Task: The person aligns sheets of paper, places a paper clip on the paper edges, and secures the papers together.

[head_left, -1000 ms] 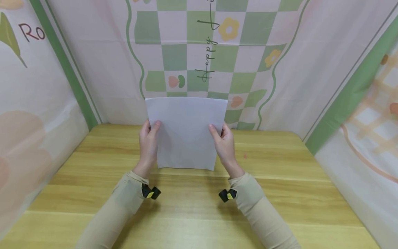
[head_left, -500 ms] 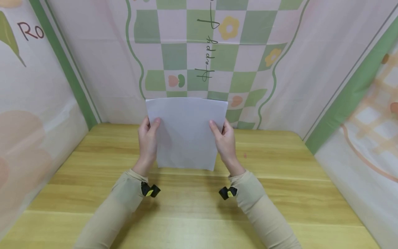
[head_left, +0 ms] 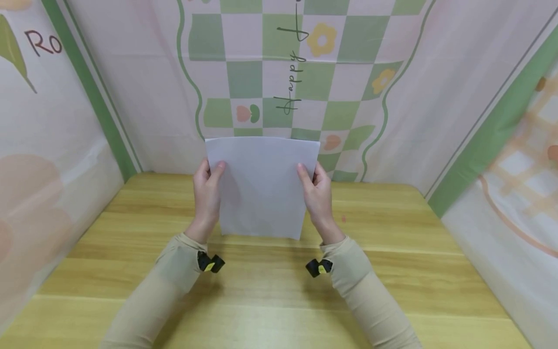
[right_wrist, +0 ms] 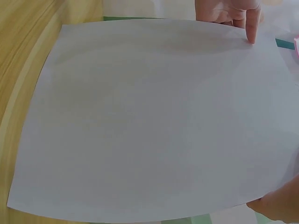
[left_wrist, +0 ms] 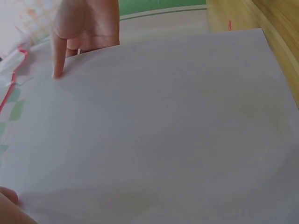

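Note:
A blank white sheet of paper (head_left: 262,194) stands tilted up between both hands at the far side of the table. My left hand (head_left: 207,194) pinches its left edge, thumb on the near face and the other fingers mostly hidden behind. At the opposite edge my right hand (head_left: 317,194) grips the sheet the same way. In the left wrist view the paper (left_wrist: 159,126) fills most of the picture, with the right hand (left_wrist: 86,28) at its upper edge. From the right wrist, the paper (right_wrist: 149,121) bows slightly, and the left hand (right_wrist: 231,11) holds the far edge.
A wood-grain table (head_left: 270,295) lies under the forearms. Behind it hangs a green-and-white checkered cloth (head_left: 283,72), with printed fabric walls on the left (head_left: 56,194) and right (head_left: 523,194). Small black cameras (head_left: 211,262) sit on the wrists.
Both hands have slid a little upward along the paper's side edges, thumbs now nearer its top. The sheet itself stays nearly in place.

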Tool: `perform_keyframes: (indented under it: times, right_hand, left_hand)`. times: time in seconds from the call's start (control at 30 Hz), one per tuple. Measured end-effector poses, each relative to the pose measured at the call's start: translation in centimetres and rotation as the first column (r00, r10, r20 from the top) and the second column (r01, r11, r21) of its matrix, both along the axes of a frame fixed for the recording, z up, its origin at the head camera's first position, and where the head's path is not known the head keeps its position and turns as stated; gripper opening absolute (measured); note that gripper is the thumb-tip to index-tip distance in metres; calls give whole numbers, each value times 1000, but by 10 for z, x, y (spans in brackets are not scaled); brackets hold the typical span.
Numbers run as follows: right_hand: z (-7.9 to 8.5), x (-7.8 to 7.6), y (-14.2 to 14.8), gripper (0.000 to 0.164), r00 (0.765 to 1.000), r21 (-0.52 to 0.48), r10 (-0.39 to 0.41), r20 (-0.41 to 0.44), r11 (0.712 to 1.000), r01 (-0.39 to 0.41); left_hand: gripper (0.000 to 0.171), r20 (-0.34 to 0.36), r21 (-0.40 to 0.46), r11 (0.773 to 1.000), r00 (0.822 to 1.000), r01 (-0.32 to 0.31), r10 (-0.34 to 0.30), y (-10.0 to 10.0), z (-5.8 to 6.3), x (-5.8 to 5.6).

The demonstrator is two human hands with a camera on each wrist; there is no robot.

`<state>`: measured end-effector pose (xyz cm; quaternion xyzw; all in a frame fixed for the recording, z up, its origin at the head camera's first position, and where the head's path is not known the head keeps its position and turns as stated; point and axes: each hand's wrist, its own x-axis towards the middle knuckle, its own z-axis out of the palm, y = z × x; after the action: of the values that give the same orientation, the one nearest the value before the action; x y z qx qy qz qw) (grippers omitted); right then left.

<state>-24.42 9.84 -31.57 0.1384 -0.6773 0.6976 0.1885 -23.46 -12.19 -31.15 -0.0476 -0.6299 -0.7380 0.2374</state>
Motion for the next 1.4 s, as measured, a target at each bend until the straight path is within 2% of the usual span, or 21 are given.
perform_keyframes:
  times: [0.6,0.9,1.4]
  right_hand:
    - [5,1,-1,33,1000,-5,-17,5,1000,17]
    - [8,0,-2,32,999,-18,-35,-36,999,35]
    - [17,1,-3,29,995,-26,-54,-79,998,52]
  left_hand:
    - [32,7,28,1000,1000,10,-10,3,5,5]
    - [30,-7,17,1000,1000,-6,6,2,10,4]
    - [25,-94,23,1000,996,6,-4,4,24,3]
